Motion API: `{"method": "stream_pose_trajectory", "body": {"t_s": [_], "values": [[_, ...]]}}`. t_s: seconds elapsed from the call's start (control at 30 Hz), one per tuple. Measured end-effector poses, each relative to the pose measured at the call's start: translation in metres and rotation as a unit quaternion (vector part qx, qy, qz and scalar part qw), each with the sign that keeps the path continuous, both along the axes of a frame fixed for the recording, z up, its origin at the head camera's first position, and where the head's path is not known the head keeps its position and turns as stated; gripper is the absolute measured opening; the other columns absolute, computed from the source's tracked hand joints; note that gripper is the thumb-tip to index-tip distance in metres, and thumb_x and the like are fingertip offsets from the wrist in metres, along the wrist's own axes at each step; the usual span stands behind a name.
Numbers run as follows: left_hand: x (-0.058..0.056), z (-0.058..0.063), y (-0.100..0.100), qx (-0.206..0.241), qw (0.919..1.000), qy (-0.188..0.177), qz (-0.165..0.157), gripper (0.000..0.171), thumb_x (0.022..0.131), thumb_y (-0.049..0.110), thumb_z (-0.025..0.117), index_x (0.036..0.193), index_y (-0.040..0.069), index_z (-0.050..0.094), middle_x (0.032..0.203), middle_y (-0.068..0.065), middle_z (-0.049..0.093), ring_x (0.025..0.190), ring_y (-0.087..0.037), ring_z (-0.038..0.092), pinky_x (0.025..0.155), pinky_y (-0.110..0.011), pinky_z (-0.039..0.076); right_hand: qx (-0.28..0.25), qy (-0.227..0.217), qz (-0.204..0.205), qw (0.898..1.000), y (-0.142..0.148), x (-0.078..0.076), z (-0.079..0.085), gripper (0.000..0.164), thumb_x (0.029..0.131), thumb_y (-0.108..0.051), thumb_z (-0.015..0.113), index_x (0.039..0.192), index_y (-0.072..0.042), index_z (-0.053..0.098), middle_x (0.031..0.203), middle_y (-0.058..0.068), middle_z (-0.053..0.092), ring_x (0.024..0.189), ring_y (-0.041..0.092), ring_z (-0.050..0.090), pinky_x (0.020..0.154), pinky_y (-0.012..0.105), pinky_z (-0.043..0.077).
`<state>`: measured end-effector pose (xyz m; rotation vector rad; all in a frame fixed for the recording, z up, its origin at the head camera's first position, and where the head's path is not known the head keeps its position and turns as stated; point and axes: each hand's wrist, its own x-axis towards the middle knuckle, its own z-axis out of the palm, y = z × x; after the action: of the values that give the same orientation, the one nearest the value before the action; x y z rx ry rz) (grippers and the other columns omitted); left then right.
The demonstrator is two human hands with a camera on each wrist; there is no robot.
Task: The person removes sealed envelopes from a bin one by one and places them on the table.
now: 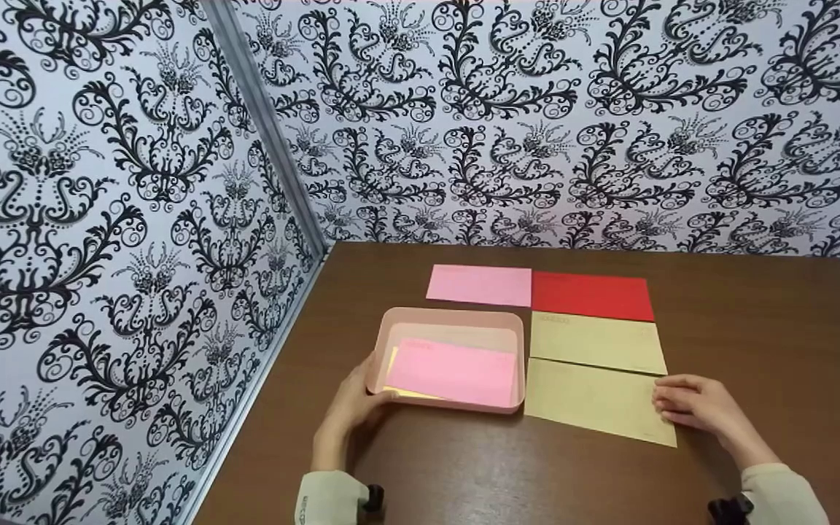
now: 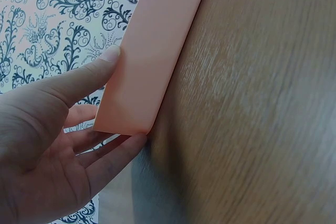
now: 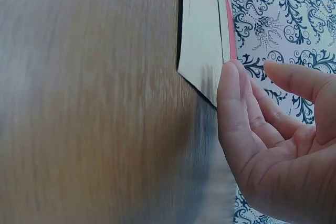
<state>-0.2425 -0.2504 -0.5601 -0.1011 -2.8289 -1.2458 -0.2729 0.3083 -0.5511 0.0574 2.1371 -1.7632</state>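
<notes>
A shallow pink plastic tray point(image 1: 449, 316) stands on the table, with a pink envelope point(image 1: 456, 372) lying over a yellow one point(image 1: 420, 394) inside. My left hand point(image 1: 354, 397) grips its near left corner; in the left wrist view the thumb lies at the rim of the tray wall point(image 2: 152, 40), the other fingers round the corner. To the right lies a beige envelope point(image 1: 595, 397). At its right edge my right hand point(image 1: 697, 405) rests its fingertips. The thumb stands apart from the fingers point(image 3: 231, 98) in the right wrist view, pinching nothing.
Beyond the nearest beige envelope lie another beige envelope point(image 1: 595, 341), a red envelope point(image 1: 591, 295) and, to its left, a pink envelope point(image 1: 482, 284). Patterned walls point(image 1: 464, 146) bound the brown table point(image 1: 770, 328) at the back and left.
</notes>
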Motion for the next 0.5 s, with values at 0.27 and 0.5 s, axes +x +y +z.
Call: {"method": "stream_pose_trajectory", "body": {"t_s": [0.27,0.5], "values": [[0.000,0.000,0.000,0.002,1.0000,-0.004,0.003,0.088,0.083,0.024,0.079,0.152,-0.005,0.032,0.151,-0.031,0.041,0.141,-0.048,0.038,0.116,-0.062,0.031,0.003,-0.003,-0.003,1.000,-0.007,-0.001,0.001,0.028,0.098,-0.013,0.061,0.120,0.004,0.064,0.089,-0.008,0.074,0.082,0.005,0.071,0.075,0.024,0.060],[0.001,0.002,0.000,0.005,1.0000,-0.003,-0.001,0.087,0.083,0.022,0.079,0.153,-0.002,0.033,0.151,-0.029,0.043,0.140,-0.048,0.040,0.114,-0.062,0.032,0.003,-0.007,-0.003,1.000,-0.015,-0.002,0.002,0.034,0.097,-0.015,0.063,0.124,0.006,0.062,0.089,-0.007,0.074,0.081,0.005,0.071,0.074,0.024,0.060]]}}
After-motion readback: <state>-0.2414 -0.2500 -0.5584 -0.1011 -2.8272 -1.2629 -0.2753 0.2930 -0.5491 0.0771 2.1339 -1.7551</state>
